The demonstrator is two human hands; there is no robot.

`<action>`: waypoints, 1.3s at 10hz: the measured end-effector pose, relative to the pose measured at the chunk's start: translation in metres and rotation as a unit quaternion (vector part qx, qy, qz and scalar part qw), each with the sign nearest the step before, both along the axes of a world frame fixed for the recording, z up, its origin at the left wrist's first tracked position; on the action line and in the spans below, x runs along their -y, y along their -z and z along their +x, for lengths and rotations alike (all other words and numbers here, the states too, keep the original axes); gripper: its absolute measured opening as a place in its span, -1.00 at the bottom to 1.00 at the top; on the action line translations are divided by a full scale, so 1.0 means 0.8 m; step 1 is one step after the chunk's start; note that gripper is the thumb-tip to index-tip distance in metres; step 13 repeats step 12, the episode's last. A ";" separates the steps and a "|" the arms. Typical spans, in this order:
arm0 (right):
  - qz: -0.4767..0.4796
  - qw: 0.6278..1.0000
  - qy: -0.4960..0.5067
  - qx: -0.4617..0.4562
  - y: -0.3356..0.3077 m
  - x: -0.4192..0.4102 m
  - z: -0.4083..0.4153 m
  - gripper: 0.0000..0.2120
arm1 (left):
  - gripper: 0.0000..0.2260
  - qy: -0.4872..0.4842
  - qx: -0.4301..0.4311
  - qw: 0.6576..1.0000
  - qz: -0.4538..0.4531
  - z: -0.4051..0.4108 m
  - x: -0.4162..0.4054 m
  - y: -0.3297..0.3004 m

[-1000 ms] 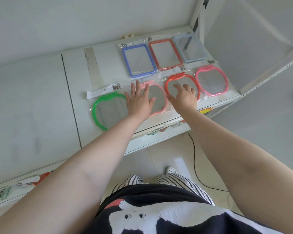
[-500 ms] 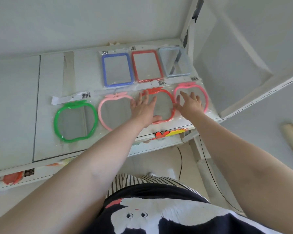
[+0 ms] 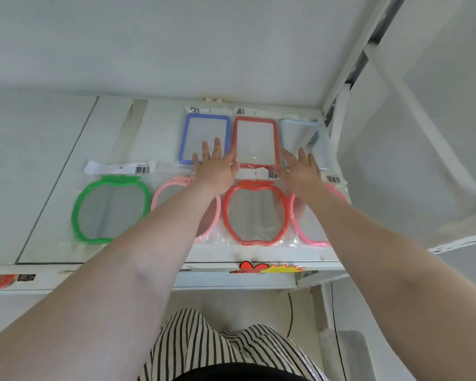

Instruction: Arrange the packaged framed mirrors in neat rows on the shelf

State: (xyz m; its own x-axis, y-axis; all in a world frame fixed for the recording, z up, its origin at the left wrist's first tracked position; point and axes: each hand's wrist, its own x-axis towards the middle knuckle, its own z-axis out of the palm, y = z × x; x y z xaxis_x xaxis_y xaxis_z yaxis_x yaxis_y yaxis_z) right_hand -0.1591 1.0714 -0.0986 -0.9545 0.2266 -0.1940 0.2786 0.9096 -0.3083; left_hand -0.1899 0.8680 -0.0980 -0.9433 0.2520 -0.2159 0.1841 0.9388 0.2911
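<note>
the red rectangle mirror in clear plastic wrap (image 3: 256,141) lies flat at the back edge of the white shelf (image 3: 52,215), in the middle of the back row. the left hand (image 3: 216,167) lies open with fingers spread, fingertips on the blue rectangle mirror (image 3: 204,138) and thumb by the red frame's left side. the right hand (image 3: 300,171) is open too, fingers spread, near the pale grey rectangle mirror (image 3: 304,141) in the back right corner. along the front edge lie the green apple mirror (image 3: 110,213), light pink apple mirror (image 3: 186,210), red apple mirror (image 3: 256,213) and bright pink apple mirror (image 3: 316,215). white barcode labels (image 3: 142,169) sit on the packs; the writing is too small to read.
</note>
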 end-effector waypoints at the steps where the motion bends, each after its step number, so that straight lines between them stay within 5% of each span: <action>1: 0.000 1.000 -0.015 0.010 0.010 -0.008 -0.029 -0.49 | -0.53 0.019 0.025 0.999 0.006 -0.013 -0.007 0.010; 7: 0.009 0.997 -0.063 0.036 0.022 -0.026 -0.039 -0.43 | -0.53 -0.019 0.034 0.999 -0.021 -0.008 -0.033 0.016; 10: 0.007 0.998 -0.043 -0.042 -0.045 0.005 -0.023 -0.74 | -0.59 -0.006 -0.063 0.997 0.043 0.004 -0.031 -0.050; 13: 0.028 0.995 -0.068 -0.068 -0.080 0.024 0.013 -0.75 | -0.66 -0.011 -0.092 0.992 0.089 0.034 0.001 -0.073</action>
